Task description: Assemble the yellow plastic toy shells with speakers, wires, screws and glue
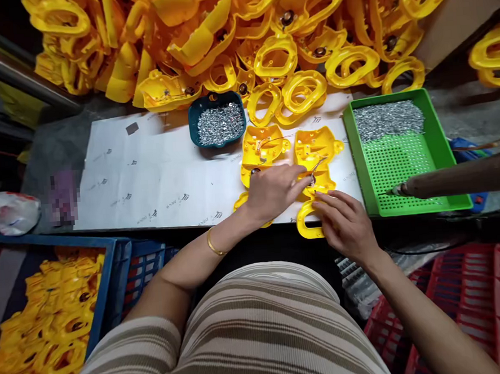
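Observation:
Two yellow plastic shells with loop handles lie side by side on the white sheet, open side up, with thin wires inside. My left hand (273, 191) reaches across the left shell (262, 144). Its fingertips are drawn together at a small round dark part (311, 179) in the right shell (315, 143); whether they pinch anything is hard to see. Curled over the lower end of the right shell, by its handle loop, are the fingers of my right hand (347, 223). The left shell's lower part is mostly hidden under my left hand and wrist.
A dark teal tray (193, 125) of small metal screws sits left of the shells. On the right, a green perforated basket (412, 199) holds more, with a screwdriver (444, 181) reaching over it. Yellow shells (207, 37) pile up behind. Crates (111, 274) stand below the bench.

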The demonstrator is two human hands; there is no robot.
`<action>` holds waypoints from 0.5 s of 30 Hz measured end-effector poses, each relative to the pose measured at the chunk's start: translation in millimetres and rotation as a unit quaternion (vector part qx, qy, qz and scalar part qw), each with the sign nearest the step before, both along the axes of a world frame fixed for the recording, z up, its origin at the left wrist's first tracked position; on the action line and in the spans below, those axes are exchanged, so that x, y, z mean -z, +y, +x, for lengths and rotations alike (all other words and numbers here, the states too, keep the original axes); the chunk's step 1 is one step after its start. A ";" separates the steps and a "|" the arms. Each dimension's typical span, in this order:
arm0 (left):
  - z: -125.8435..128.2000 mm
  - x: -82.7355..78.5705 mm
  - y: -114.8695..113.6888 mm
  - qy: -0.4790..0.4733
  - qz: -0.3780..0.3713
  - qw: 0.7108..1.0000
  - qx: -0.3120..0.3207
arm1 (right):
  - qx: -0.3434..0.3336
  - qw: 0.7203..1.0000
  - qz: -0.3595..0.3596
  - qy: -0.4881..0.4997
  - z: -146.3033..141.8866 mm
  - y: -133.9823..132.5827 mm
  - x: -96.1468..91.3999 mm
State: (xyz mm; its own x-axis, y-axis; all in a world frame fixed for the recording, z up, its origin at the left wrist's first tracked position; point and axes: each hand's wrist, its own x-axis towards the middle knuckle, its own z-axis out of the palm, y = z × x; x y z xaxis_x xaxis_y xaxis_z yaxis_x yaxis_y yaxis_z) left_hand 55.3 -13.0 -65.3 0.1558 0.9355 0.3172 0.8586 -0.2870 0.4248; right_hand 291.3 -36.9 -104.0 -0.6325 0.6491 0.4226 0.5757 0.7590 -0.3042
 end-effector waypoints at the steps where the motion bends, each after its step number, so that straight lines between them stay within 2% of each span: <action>1: -12.7 -0.9 -2.7 -0.003 0.030 0.999 -0.027 | 0.012 0.999 0.020 0.024 -6.5 1.4 -8.7; 4: -55.7 5.6 -9.9 0.010 0.071 0.990 -0.126 | 0.027 0.995 0.060 0.069 -37.7 5.5 -36.1; 7: -82.7 16.7 -10.2 0.030 0.027 0.988 -0.146 | 0.016 0.997 0.040 0.067 -75.0 11.6 -51.0; 11: -84.1 20.6 -5.6 0.019 -0.001 0.992 -0.124 | 0.019 0.998 0.000 0.052 -105.4 19.8 -45.5; 15: -77.6 16.1 -6.8 -0.002 0.037 0.993 -0.113 | 0.034 0.997 -0.026 0.069 -109.4 22.4 -37.3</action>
